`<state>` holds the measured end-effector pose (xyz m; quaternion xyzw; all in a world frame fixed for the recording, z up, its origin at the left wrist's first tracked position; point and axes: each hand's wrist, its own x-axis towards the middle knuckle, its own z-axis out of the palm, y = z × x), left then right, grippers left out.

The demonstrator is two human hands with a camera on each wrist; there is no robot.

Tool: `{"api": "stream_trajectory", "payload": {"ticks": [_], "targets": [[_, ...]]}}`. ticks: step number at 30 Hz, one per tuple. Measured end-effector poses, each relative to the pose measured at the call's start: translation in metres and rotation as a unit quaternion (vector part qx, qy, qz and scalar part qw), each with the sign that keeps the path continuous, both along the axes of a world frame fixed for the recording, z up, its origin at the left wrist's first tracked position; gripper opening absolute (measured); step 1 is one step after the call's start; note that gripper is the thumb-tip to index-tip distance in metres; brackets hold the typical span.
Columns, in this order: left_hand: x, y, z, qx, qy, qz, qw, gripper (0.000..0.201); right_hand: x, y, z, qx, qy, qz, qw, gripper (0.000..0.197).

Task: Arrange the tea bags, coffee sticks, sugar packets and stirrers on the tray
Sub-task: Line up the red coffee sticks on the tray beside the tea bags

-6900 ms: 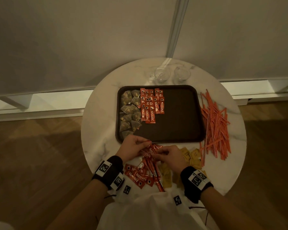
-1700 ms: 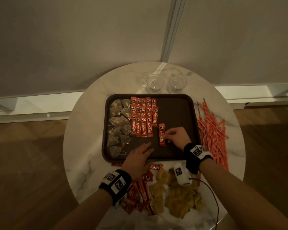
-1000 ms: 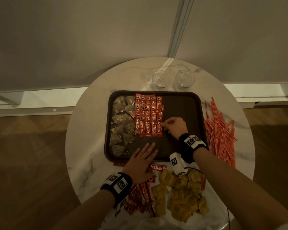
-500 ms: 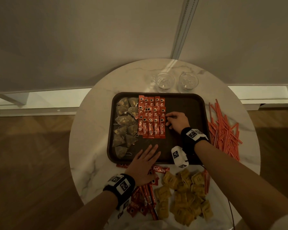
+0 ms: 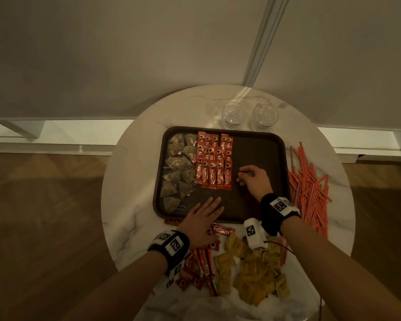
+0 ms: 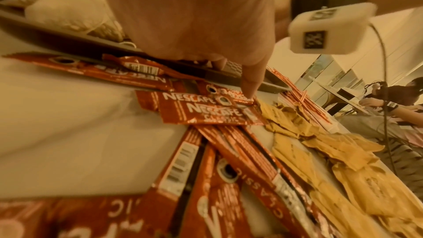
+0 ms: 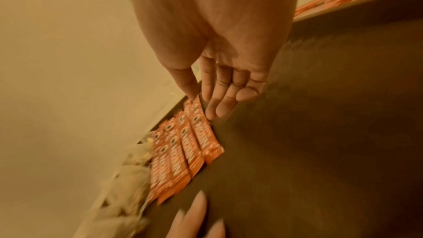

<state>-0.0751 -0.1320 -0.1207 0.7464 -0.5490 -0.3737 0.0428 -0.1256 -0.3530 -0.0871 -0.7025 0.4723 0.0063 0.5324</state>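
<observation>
Currently:
- right hand [image 5: 255, 179]: empty, loose grip, beside tray's [image 5: 259, 144] coffee stick rows [image 5: 214, 164]
- left hand [image 5: 203, 218]: flat, nearer loose coffee sticks [image 5: 222, 231] lying crosswise on desk [image 5: 130, 205]

A: Both forearms bare, no sleeves. Each wrist carries a black band [image 5: 273, 214] with a white tag printed in a black square code.

B: White boxy module [image 5: 252, 232] under the right wrist, same code marks; thin dark cable [image 6: 384, 82] trails from it. The left band [image 5: 171, 245] matches.
</observation>
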Motion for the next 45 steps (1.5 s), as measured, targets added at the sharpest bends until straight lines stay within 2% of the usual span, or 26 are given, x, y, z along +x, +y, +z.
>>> {"api": "stream_trajectory", "payload": {"ticks": [4, 7, 9, 12, 14, 16, 18, 22, 26, 30, 32, 34, 45], "targets": [[0.008, -0.004, 0.011, 0.006, 0.043, 0.023, 0.999, 0.08, -0.033, 0.035, 0.019, -0.001, -0.039, 0.012, 0.999, 0.012], [0.012, -0.003, 0.031, -0.017, 0.109, 0.105, 0.988, 0.064, -0.061, 0.066, 0.03, -0.027, -0.021, 0.062, 0.997, 0.018], [0.011, 0.007, 0.041, -0.067, 0.104, 0.168, 0.978, 0.051, -0.079, 0.086, 0.033, -0.081, 0.016, 0.135, 0.987, 0.029], [0.009, 0.036, 0.047, -0.15, 0.079, 0.262, 0.95, 0.035, -0.1, 0.108, 0.029, -0.189, 0.1, 0.274, 0.938, 0.059], [0.007, 0.06, 0.046, -0.181, 0.082, 0.341, 0.919, 0.029, -0.107, 0.114, 0.023, -0.212, 0.182, 0.336, 0.9, 0.074], [0.006, 0.084, 0.042, -0.195, 0.083, 0.411, 0.887, 0.025, -0.109, 0.119, 0.018, -0.213, 0.226, 0.363, 0.879, 0.081], [0.005, 0.106, 0.035, -0.186, 0.065, 0.438, 0.877, 0.024, -0.108, 0.124, 0.014, -0.213, 0.236, 0.368, 0.874, 0.082], [0.005, 0.139, 0.015, -0.135, 0.044, 0.434, 0.89, 0.024, -0.106, 0.127, 0.011, -0.208, 0.245, 0.363, 0.874, 0.08], [0.002, 0.148, 0.007, -0.111, 0.043, 0.403, 0.908, 0.025, -0.103, 0.126, 0.011, -0.203, 0.253, 0.37, 0.871, 0.076], [-0.001, 0.146, 0.009, -0.033, 0.021, 0.274, 0.961, 0.044, -0.101, 0.125, 0.011, -0.186, 0.271, 0.378, 0.865, 0.075], [-0.007, 0.146, 0.009, -0.006, -0.001, 0.206, 0.978, 0.054, -0.099, 0.126, 0.011, -0.185, 0.276, 0.377, 0.864, 0.075], [-0.013, 0.147, 0.007, -0.02, -0.012, 0.176, 0.984, 0.054, -0.097, 0.126, 0.009, -0.192, 0.281, 0.375, 0.863, 0.073], [-0.012, 0.151, 0.01, -0.05, -0.018, 0.153, 0.987, 0.029, -0.087, 0.122, 0.01, -0.202, 0.304, 0.381, 0.849, 0.074]]}}
